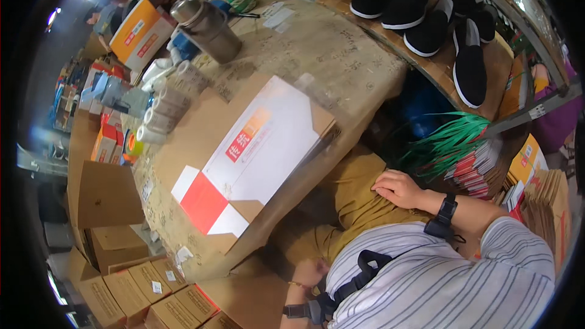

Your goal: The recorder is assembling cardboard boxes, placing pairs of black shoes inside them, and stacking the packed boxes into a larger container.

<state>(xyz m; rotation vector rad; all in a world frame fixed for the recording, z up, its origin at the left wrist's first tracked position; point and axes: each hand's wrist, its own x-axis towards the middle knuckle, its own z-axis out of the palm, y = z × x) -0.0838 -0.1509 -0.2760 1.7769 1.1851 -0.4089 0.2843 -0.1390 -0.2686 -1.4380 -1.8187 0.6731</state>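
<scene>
My right hand (399, 189) lies flat on my thigh in mustard trousers (353, 198), fingers loosely apart and holding nothing; a black watch (446, 210) is on its wrist. My left hand (309, 271) is low by my hip with the fingers curled, partly hidden by my striped shirt (439, 280), and whether it holds anything cannot be seen. In front of me on the worn table (341, 55) lies a brown cardboard carton (201, 122). A white shoe box with red and orange patches (256, 152) sits on top of it. Neither hand touches it.
Rolls of tape (161, 116) and a metal flask (207, 27) stand behind the carton. Black cloth shoes (426, 18) line a shelf at the right, with green plastic strips (451, 137) below. Small cardboard boxes (146, 286) are stacked at the lower left, flat cartons (548, 207) at the right.
</scene>
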